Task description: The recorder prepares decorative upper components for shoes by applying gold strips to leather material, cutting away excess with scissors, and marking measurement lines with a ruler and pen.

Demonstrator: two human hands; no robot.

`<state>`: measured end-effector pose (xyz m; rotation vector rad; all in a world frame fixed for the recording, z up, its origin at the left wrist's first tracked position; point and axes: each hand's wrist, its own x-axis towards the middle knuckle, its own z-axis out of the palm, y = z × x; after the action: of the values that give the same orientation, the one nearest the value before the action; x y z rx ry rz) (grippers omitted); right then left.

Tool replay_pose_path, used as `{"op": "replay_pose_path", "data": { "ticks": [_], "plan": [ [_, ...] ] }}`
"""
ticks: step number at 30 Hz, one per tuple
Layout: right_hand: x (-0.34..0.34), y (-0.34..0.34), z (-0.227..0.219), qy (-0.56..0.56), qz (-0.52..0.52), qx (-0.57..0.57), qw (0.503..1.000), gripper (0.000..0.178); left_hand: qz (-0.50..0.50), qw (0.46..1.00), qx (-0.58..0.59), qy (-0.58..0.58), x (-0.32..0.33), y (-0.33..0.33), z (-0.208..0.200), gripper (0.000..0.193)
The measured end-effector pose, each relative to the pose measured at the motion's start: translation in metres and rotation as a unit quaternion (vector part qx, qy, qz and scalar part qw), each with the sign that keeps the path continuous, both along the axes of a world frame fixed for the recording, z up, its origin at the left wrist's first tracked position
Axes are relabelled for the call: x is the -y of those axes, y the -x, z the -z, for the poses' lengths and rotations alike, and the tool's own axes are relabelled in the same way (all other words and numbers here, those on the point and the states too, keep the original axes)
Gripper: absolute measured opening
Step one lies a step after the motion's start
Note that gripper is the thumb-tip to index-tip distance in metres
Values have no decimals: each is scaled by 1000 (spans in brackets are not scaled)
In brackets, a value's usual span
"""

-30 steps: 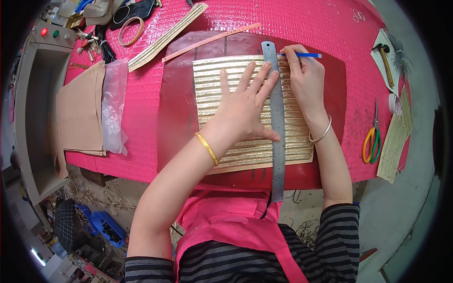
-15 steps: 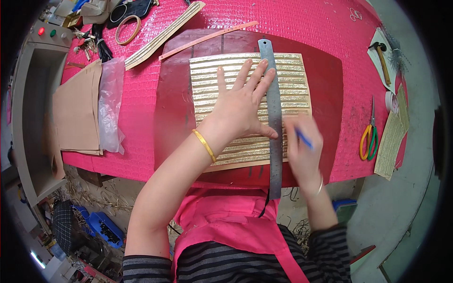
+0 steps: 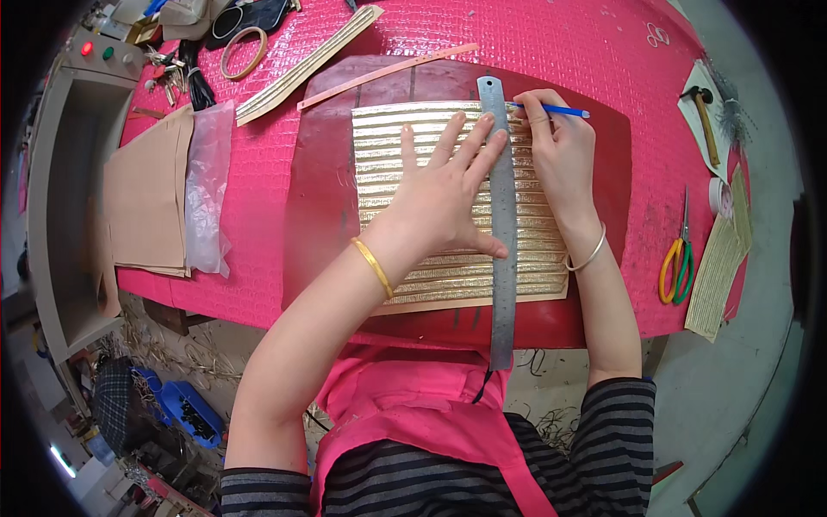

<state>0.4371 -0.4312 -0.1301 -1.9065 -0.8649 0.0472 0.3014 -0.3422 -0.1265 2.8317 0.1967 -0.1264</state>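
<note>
A sheet with shiny gold stripes [image 3: 431, 280] lies on a dark red mat [image 3: 607, 172], its tan edge showing along the near side. Across it, from the far edge to beyond the near table edge, runs a long steel ruler [image 3: 502, 202]. My left hand [image 3: 431, 198] is spread flat over the sheet, with fingertips and thumb pressing on the ruler. Close to the ruler's right side, at the sheet's far edge, my right hand [image 3: 564, 164] pinches a blue pen [image 3: 566, 110]. The pen's tip rests near the ruler, though the exact contact is too small to tell.
Scissors [image 3: 676, 267], a hammer [image 3: 706, 125] and a gold striped piece [image 3: 719, 267] lie at the right. Tan sheets [image 3: 151, 198] and clear plastic [image 3: 207, 189] are at the left. A pink strip [image 3: 388, 76], another striped strip [image 3: 310, 65] and a tape roll [image 3: 245, 53] lie farther back.
My right hand, with the blue pen, has moved away from me along the ruler from the sheet's near half to its far edge. My left hand stays pressed on the ruler.
</note>
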Motion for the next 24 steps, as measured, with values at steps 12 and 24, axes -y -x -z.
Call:
{"op": "replay_pose_path", "data": {
  "ticks": [12,24],
  "plan": [
    [90,93,-10,55,-45,23,997,5,-15,1000,0,26,-3,0,0,122],
    [14,9,-7,-35,9,9,999,15,-4,1000,5,17,0,-1,-2,123]
  ]
}}
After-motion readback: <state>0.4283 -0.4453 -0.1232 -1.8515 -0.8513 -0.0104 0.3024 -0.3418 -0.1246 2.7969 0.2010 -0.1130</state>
